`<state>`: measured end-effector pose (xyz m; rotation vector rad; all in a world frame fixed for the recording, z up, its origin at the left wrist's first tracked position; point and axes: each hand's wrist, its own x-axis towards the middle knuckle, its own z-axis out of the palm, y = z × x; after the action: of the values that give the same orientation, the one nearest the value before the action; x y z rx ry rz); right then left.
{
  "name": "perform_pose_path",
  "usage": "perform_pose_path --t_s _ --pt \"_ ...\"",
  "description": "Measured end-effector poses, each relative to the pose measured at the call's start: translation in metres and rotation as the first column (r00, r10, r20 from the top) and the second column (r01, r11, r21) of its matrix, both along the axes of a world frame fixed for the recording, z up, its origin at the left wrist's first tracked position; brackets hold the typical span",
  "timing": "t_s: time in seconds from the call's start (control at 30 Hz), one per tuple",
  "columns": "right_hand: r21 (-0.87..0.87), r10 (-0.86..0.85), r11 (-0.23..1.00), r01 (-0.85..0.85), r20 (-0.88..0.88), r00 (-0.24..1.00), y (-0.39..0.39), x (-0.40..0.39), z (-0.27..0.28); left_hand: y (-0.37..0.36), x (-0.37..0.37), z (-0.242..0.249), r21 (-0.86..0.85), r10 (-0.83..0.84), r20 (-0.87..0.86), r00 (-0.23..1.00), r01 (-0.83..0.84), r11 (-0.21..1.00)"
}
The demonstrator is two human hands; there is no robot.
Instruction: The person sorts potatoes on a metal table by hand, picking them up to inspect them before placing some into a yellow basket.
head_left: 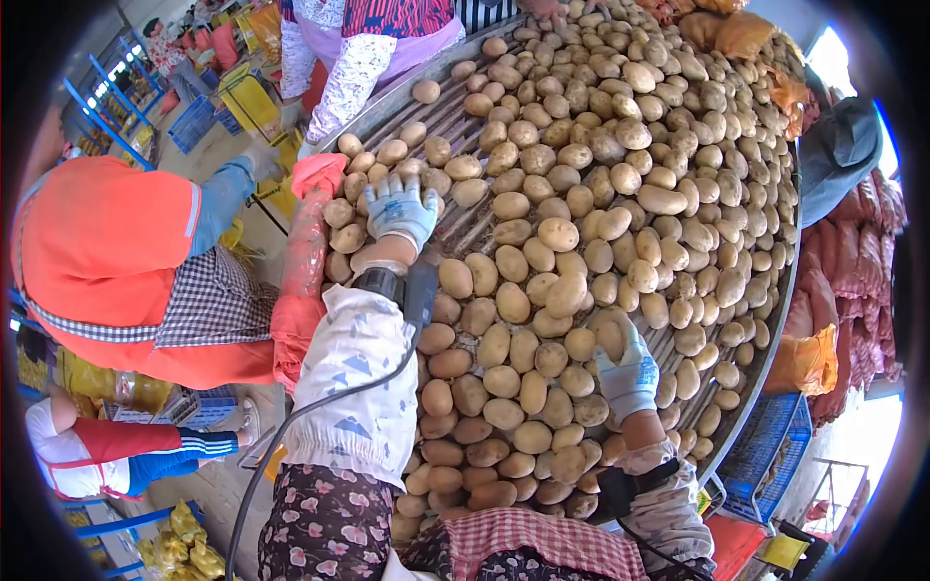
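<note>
Sorting is in progress on a roller table (455, 121) that is carrying a dense bed of potatoes (581, 194). The step in hand appears to be picking over the tubers, with both gloved hands working at once.

The left hand (399, 211) is reaching forward to the table's left edge, fingers spread wide and pressing down on several potatoes there; it is not closing on any one of them. A red mesh sack (302, 281) is hanging just beside that hand, at the table's rim, and a black cable (320, 402) is running down the left sleeve.

The right hand (628, 373) is lying nearer the body on the right, fingers curled around one potato (610, 339) that is showing above the glove. It is holding that tuber at bed level, touching its neighbours.

In my judgement the next move calls for lifting the gripped potato clear without rolling the ones packed against it, and for the left hand to narrow onto a single tuber.

Other workers are standing nearby: one in an orange top (97, 242) to the left, another in a patterned sleeve (349, 77) at the far edge.
</note>
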<state>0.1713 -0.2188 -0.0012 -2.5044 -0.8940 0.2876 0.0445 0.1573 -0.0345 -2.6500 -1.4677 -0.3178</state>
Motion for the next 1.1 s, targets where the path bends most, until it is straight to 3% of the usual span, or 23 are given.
perform_pose_path --t_s 0.07,0.23,0.3,0.37,0.4,0.47,0.5,0.53,0.57,0.63,0.67,0.7,0.77,0.8,0.83,0.87,0.9,0.93,0.97,1.0,1.03,1.07,1.1 --pt "0.033 0.008 0.999 -0.009 0.011 1.000 -0.001 0.005 -0.004 0.006 0.000 0.003 -0.094 -0.030 0.033 0.999 0.033 0.995" --pt "0.097 -0.018 0.995 0.023 -0.047 0.999 0.000 0.002 0.000 0.043 -0.003 0.022 -0.331 -0.084 -0.084 0.993 0.052 0.942" --pt "0.076 -0.030 0.997 0.034 -0.053 0.998 -0.002 0.002 -0.001 0.072 -0.002 0.001 -0.377 -0.122 -0.108 0.987 0.073 0.923" --pt "0.065 -0.032 0.997 0.036 -0.058 0.998 -0.001 0.005 0.000 0.090 -0.003 -0.016 -0.414 -0.269 -0.032 0.963 0.232 0.880" --pt "0.090 -0.021 0.996 0.030 -0.098 0.995 -0.003 0.007 0.001 0.091 -0.003 -0.004 -0.583 -0.314 -0.074 0.947 0.214 0.784" --pt "0.113 -0.028 0.993 0.044 -0.141 0.990 -0.011 0.013 -0.005 0.062 -0.010 0.003 -0.568 -0.312 0.005 0.950 0.260 0.781" --pt "0.329 -0.006 0.938 0.110 -0.302 0.953 -0.016 0.017 -0.016 0.040 -0.019 0.004 -0.555 -0.300 0.083 0.950 0.295 0.778" --pt "0.516 0.056 0.832 0.202 -0.441 0.896 -0.020 0.018 -0.021 0.006 -0.020 0.017 -0.386 -0.311 -0.103 0.945 0.250 0.888" --pt "0.516 0.051 0.831 0.206 -0.440 0.897 -0.024 0.017 -0.017 -0.010 -0.021 0.013 -0.216 -0.349 -0.258 0.901 0.298 0.930" --pt "0.520 0.266 0.689 0.504 -0.829 0.492 -0.037 0.011 -0.005 -0.023 -0.025 -0.001 -0.111 -0.332 -0.152 0.931 0.317 0.942" --pt "0.436 0.479 0.628 0.644 -0.869 0.122 -0.043 0.006 -0.010 -0.038 -0.023 0.007 -0.187 -0.329 0.043 0.943 0.331 0.925" --pt "0.439 0.476 0.623 0.647 -0.869 0.130 -0.040 -0.001 -0.007 -0.058 -0.018 0.021 -0.254 -0.306 0.235 0.923 0.362 0.897" --pt "0.397 0.602 0.507 0.765 -0.798 0.015 -0.033 -0.014 0.001 -0.123 -0.005 0.053 -0.332 -0.239 0.640 0.730 0.543 0.771" --pt "0.395 0.600 0.506 0.767 -0.800 0.016 -0.036 -0.015 -0.007 -0.155 0.004 0.059 -0.256 -0.328 0.757 0.565 0.719 0.647" --pt "0.540 0.500 0.538 0.648 -0.823 0.270 -0.038 -0.015 -0.026 -0.184 0.009 0.070 -0.347 -0.522 0.599 0.607 0.784 0.515" --pt "0.640 0.399 0.591 0.492 -0.761 0.511 -0.039 -0.015 -0.044 -0.208 0.015 0.056 0.042 -0.744 0.638 0.197 0.956 0.290" --pt "0.687 0.306 0.654 0.316 -0.623 0.720 -0.038 -0.018 -0.047 -0.233 0.019 0.067 -0.029 -0.650 0.724 0.231 0.952 0.305" --pt "0.688 0.311 0.654 0.314 -0.623 0.718 -0.042 -0.017 -0.045 -0.227 0.023 0.078 -0.279 -0.676 0.558 0.480 0.877 0.392" --pt "0.651 0.505 0.566 0.506 -0.759 0.411 -0.046 -0.020 -0.027 -0.222 0.024 0.109 -0.491 -0.670 0.326 0.667 0.725 0.483" --pt "0.531 0.675 0.507 0.679 -0.734 0.070 -0.051 -0.022 -0.004 -0.215 0.018 0.082 -0.495 -0.674 0.324 0.664 0.726 0.477" --pt "0.353 0.797 0.485 0.800 -0.555 -0.238 -0.056 -0.023 0.016 -0.201 0.010 0.032 -0.309 -0.599 0.279 0.750 0.661 0.684" --pt "0.323 0.752 0.499 0.804 -0.622 -0.217 -0.058 -0.026 0.033 -0.193 0.003 0.004 -0.103 -0.505 0.266 0.821 0.545 0.832" --pt "0.321 0.749 0.492 0.809 -0.630 -0.205 -0.065 -0.023 0.034 -0.200 -0.007 0.004 -0.109 -0.513 0.273 0.814 0.556 0.824"
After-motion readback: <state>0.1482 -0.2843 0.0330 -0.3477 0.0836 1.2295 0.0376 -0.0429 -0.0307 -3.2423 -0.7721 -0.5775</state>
